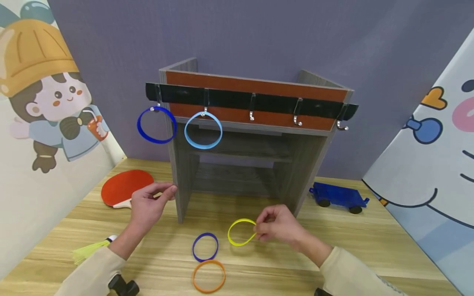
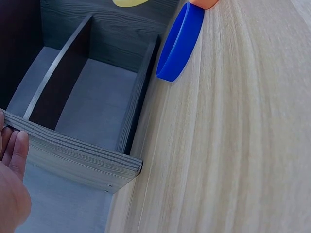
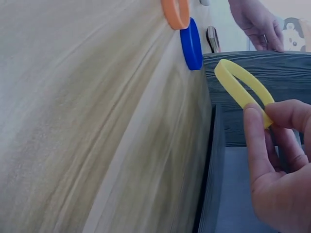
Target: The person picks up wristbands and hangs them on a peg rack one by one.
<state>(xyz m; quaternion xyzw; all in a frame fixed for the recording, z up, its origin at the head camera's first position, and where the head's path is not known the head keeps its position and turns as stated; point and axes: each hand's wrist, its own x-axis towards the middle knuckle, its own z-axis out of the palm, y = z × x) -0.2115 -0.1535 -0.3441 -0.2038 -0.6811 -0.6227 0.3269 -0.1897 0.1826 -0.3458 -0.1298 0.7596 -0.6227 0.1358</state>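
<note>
My right hand [image 1: 277, 224] pinches the edge of a yellow wristband [image 3: 243, 83] between thumb and fingers, holding it in front of the grey wooden shelf unit [image 1: 176, 185]. At the unit's left side panel, my left hand [image 1: 152, 201] touches the front edge with loosely bent fingers. On the table below lie a dark blue wristband [image 1: 194, 249] and an orange wristband [image 1: 194, 276], close together. Two other wristbands, a dark blue one [image 1: 174, 123] and a light blue one [image 1: 203, 146], hang from the two leftmost hooks of the black strip [image 1: 229, 97].
Three hooks to the right, including the middle hook [image 1: 252, 116], carry nothing. A red table tennis paddle [image 1: 126, 185] and a yellow shuttlecock [image 1: 90, 250] lie at left on the wooden table [image 1: 277, 271]. To the right stands a blue toy cart [image 1: 338, 196]. A grey-purple wall [image 1: 252, 37] rises behind.
</note>
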